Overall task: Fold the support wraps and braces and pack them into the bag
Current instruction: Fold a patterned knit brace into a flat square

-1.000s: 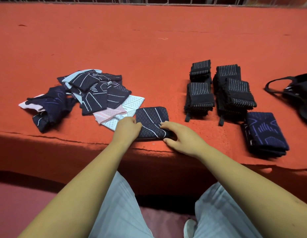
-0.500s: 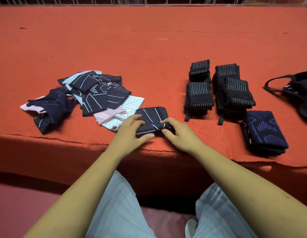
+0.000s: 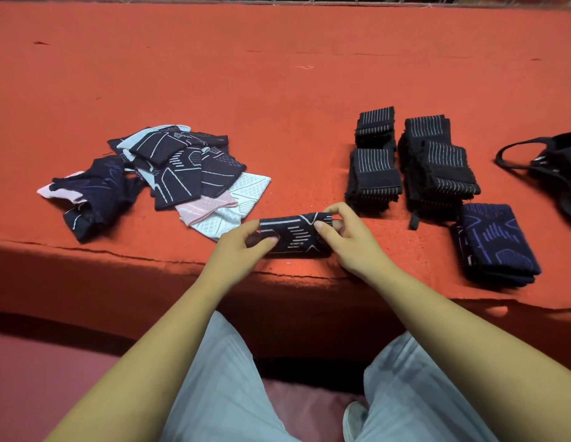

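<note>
At near edge of orange felt-covered table [image 3: 277, 90]: folded white-lined navy knit brace [image 3: 293, 236]; left hand [image 3: 236, 253] pinches its 9 o'clock end, right hand [image 3: 351, 244] its 3 o'clock end, forearms converging. Black fabric bag [image 3: 558, 167] at 2 o'clock.

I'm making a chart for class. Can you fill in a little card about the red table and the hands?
holding: left hand and right hand pinch the ends of the dark brace
left side: loose pile, not folded
right side: striped stacks, blue stack, folded
far right: black bag, partly cut off
table: red cloth
</note>
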A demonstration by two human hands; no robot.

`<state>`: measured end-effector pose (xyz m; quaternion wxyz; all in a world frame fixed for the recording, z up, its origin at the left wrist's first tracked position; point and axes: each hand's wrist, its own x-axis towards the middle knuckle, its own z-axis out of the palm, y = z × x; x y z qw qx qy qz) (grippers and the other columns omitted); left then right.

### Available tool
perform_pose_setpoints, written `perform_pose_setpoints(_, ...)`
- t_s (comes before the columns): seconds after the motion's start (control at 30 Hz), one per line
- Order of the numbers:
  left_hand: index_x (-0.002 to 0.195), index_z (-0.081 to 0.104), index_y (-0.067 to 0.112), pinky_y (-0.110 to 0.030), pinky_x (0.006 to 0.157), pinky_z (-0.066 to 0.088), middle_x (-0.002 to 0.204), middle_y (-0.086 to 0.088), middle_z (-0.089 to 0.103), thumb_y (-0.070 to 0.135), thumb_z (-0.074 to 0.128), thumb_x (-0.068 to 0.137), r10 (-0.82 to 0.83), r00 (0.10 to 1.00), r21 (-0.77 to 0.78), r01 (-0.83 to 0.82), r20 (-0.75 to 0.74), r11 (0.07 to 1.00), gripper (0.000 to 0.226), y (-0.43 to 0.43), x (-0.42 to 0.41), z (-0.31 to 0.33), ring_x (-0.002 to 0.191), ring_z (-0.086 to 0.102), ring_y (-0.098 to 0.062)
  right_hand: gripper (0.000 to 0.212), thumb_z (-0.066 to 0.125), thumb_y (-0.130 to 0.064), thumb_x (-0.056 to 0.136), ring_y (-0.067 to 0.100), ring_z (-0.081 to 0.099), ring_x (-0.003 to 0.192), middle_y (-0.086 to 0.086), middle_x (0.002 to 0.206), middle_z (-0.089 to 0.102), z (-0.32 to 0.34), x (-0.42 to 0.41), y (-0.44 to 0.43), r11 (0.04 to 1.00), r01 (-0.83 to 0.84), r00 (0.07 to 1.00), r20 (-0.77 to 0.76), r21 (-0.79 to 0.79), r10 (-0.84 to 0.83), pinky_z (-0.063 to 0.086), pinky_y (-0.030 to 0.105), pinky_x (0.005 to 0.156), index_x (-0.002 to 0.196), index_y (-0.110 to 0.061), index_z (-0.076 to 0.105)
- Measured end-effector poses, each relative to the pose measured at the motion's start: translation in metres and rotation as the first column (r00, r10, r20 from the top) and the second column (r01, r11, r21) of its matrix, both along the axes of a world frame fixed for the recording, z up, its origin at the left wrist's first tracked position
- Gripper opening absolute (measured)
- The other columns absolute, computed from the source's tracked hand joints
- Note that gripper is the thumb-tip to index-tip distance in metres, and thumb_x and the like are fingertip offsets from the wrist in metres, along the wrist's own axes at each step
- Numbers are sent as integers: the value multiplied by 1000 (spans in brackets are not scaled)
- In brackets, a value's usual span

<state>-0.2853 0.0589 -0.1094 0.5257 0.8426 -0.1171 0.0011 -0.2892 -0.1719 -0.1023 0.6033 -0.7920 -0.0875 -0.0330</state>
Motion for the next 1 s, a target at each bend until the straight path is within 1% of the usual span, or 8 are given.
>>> perform_pose_setpoints(0.13, 93, 66, 21, -29, 61, 36, 56, 12, 58, 32, 65, 93, 169, 983, 30, -167, -70, 986, 12, -12, 9, 2, 52, 48, -1, 16, 60, -13, 97, 15, 71, 74, 5, 86, 76, -1, 2, 5, 990, 138, 990, -18, -3, -138, 55, 36, 73, 107, -22, 51)
perform_pose_setpoints(0.23, 86, 66, 19, -29, 66, 39, 73, 3, 67, 33, 62, 94, 256, 965, 114, -248, -61, 962, 17, -21, 16, 6, 71, 59, -14, 21, 66, -25, 93, 23, 72, 80, 8, 87, 75, -5, 11, 8, 970, 238, 970, -47, -54, -240, 56, 44, 78, 106, -25, 50)
perform_pose_setpoints(0.33, 83, 65, 12, -31, 66, 33, 75, -3, 64, 28, 61, 94, 290, 957, 256, -278, -10, 926, 20, -27, 21, 7, 79, 58, -22, 27, 71, -31, 88, 17, 67, 77, -1, 81, 69, -8, 21, 7, 940, 295, 951, -41, -173, -306, 52, 36, 72, 105, -26, 51)
perform_pose_setpoints(0.5, 89, 61, 8, -35, 77, 43, 91, -10, 67, 26, 60, 89, 365, 931, 340, -335, -25, 879, 18, -35, 33, 4, 93, 60, -31, 22, 70, -29, 88, 19, 60, 79, -5, 74, 59, -11, 28, 12, 848, 402, 908, 31, -345, -418, 41, 31, 67, 103, -17, 59)
perform_pose_setpoints(0.7, 108, 61, 0, -45, 94, 46, 114, -21, 60, 53, 58, 91, 402, 913, 468, -328, -67, 821, 56, -45, 42, -4, 109, 55, -40, 22, 69, -30, 88, 23, 61, 84, -1, 82, 63, -11, 27, 15, 824, 426, 894, 31, -373, -448, 48, 36, 74, 101, -18, 57)
perform_pose_setpoints(0.77, 95, 62, 5, -43, 90, 45, 104, -20, 62, 50, 63, 87, 392, 919, 393, -349, -32, 850, 46, -44, 42, -7, 104, 56, -38, 21, 70, -27, 87, 21, 59, 80, -4, 76, 58, -9, 25, 15, 848, 408, 901, -3, -339, -435, 46, 35, 72, 99, -18, 55)
perform_pose_setpoints(0.9, 89, 48, 19, -33, 75, 39, 82, 4, 50, 26, 69, 91, 271, 963, -6, -270, 12, 963, 22, -43, 26, -5, 77, 49, -14, 23, 74, -15, 85, 12, 53, 58, -4, 64, 54, 0, 15, 6, 929, 297, 942, -90, -219, -323, 43, 31, 61, 98, -18, 54)
perform_pose_setpoints(1.0, 87, 47, 33, -33, 71, 45, 77, 0, 55, 24, 70, 87, 69, 997, -320, -79, -43, 944, 25, -43, 13, 9, 70, 55, -9, 29, 78, -11, 81, 16, 59, 71, 0, 82, 60, 14, 5, -8, 956, 231, 966, -71, -181, -247, 55, 40, 71, 103, -18, 60)
